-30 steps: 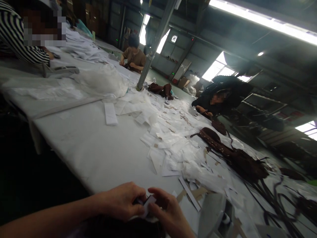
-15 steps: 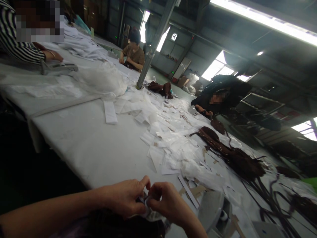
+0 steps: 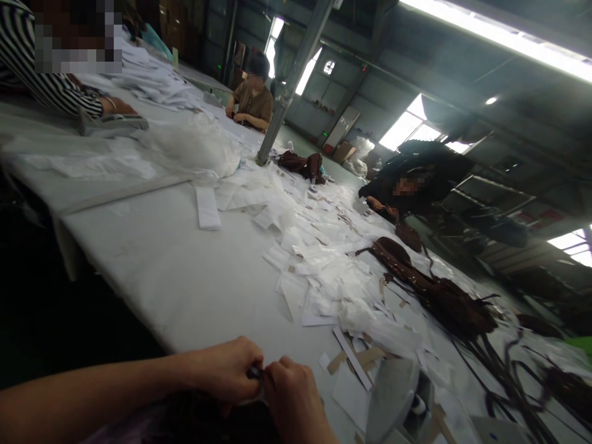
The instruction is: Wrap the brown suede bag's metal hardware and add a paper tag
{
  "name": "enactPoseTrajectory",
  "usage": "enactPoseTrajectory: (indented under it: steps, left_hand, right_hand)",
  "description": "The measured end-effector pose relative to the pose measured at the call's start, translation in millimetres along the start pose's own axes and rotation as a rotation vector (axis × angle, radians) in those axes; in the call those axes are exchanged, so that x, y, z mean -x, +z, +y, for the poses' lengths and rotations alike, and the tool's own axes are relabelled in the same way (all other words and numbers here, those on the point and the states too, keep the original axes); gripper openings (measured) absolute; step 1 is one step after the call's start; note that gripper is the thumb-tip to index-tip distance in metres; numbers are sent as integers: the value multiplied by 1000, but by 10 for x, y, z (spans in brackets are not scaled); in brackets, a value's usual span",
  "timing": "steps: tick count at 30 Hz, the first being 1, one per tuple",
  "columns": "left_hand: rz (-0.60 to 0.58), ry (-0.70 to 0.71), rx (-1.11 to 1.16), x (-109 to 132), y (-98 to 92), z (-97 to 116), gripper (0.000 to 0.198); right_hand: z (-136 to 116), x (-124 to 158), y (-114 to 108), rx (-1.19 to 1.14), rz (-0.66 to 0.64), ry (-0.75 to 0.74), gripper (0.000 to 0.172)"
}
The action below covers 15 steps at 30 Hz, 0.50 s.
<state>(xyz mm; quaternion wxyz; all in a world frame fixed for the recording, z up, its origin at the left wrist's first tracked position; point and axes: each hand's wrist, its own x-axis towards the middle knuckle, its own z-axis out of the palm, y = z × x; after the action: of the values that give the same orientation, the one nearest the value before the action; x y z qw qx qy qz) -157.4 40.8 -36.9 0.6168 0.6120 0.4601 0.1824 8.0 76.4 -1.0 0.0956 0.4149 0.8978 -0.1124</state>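
Note:
At the near edge of the table, my left hand [image 3: 234, 370] is closed, its thumb and fingers pinching a small dark piece [image 3: 254, 372]. I cannot make out what kind of thing it is. Right beside it, my right hand [image 3: 293, 394] has its fingers curled down against the same spot; what they grip is mostly hidden. Below the hands lies something dark [image 3: 208, 419], in deep shadow. A grey device [image 3: 391, 394] with a white round part stands to the right of my right hand.
The white table [image 3: 185, 271] bears a heap of white paper and film scraps [image 3: 333, 271]. Brown strapped bags or pieces [image 3: 430, 290] lie on the right. A metal post [image 3: 291, 86] rises beyond. Several people work around the table, one in a striped sleeve [image 3: 55, 80].
My hands have drawn closer together and slightly lower. The whitish crumpled material seen between them is now mostly hidden. The striped-sleeved person's hand has shifted right.

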Motion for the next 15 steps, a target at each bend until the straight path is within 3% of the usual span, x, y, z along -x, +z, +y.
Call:
enactPoseTrajectory:
  steps: [7,11,15]
  left_hand:
    - [223,28,-4,-26,70,4,14]
    - [287,-48,272,-67,110,0,15]
    - [291,-126,539,-128,149,-30,18]
  right_hand:
    - [30,-3,-87,-258,12,-68,24]
    - [0,20,-68,-294,118,-4,26]
    - [21,75,54,-256,260,-62,27]
